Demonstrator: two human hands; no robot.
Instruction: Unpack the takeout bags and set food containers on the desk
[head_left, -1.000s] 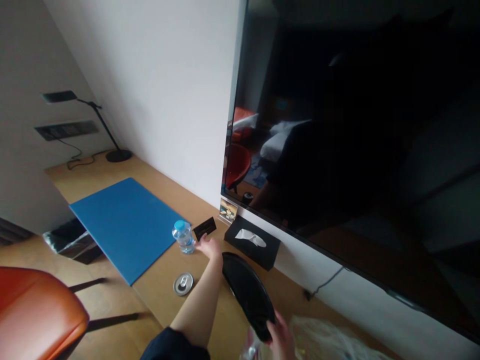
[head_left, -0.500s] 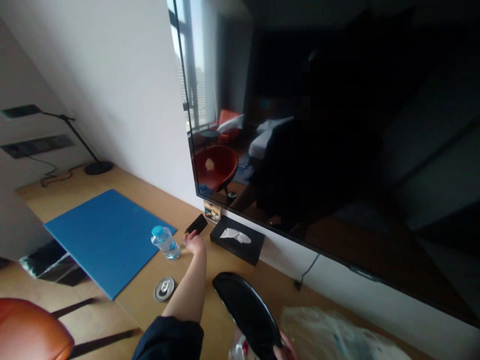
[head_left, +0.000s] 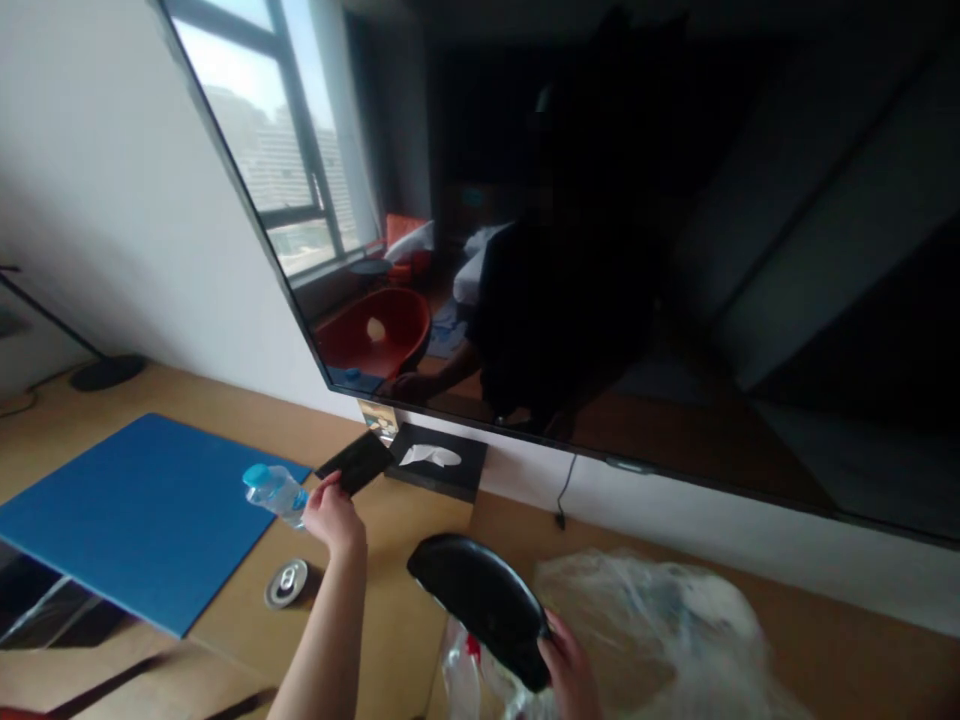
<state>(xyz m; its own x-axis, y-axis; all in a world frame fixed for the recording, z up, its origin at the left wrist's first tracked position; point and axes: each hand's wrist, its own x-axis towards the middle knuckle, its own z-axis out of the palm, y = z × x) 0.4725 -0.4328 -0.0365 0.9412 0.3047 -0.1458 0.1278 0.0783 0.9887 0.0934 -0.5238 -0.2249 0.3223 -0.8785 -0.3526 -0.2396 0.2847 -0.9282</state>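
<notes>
Fingers of the left hand [head_left: 332, 515] close around a clear water bottle [head_left: 274, 490] with a blue cap, lifted and tilted above the wooden desk [head_left: 390, 610] beside a blue mat [head_left: 127, 515]; its contents cannot be made out. The right hand [head_left: 568, 668] grips the rim of a black tray [head_left: 480, 600], tilted and bare, over a clear plastic bag [head_left: 652, 630]. A tissue box [head_left: 439, 462] shows one white tissue. A can [head_left: 286, 583] stands near.

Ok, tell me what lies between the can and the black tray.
Head view: only bare wooden desk and the left forearm crossing it, between can and black tray.
</notes>
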